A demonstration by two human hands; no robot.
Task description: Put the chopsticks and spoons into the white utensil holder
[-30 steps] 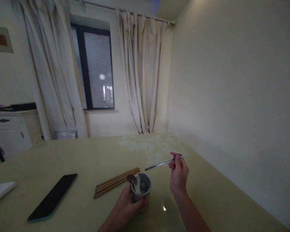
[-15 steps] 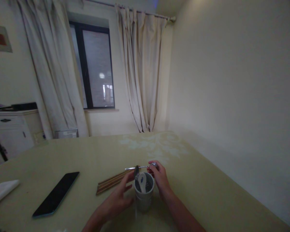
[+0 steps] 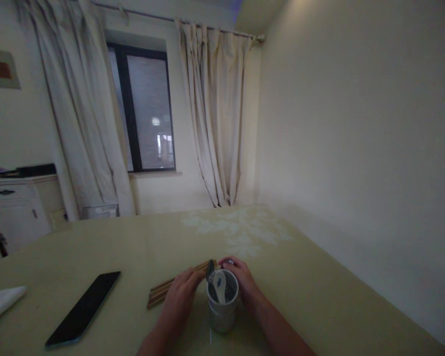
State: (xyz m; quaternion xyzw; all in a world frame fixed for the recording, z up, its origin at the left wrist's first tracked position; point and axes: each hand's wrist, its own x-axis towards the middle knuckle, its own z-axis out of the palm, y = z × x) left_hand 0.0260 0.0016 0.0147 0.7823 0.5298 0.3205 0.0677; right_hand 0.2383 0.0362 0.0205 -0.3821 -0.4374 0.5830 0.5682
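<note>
A pale, cylindrical utensil cup (image 3: 222, 319) stands on the table between my hands. Inside it lean a white ceramic spoon (image 3: 220, 287) with a small blue mark and a dark metal spoon (image 3: 210, 269). My right hand (image 3: 243, 282) is closed around a metal spoon (image 3: 229, 261) just behind the cup's rim; its shiny bowl shows at the fingers, while its handle is hidden. To the left of the cup, my left hand (image 3: 181, 292) has its fingers together and bent over the chopsticks (image 3: 161, 292). Its fingertips are hidden, so what they pinch does not show.
A black phone (image 3: 84, 309) lies to the left on the table (image 3: 133, 247), with a folded white item (image 3: 2, 302) beyond it at the left edge. A wall (image 3: 356, 173) runs along the right side. Curtains (image 3: 218, 109) and a window (image 3: 150, 109) are at the back.
My left hand has moved from beside the cup's rim, fingers apart, to over the chopsticks with fingers together. The right hand's spoon shifted slightly left, its handle now out of sight.
</note>
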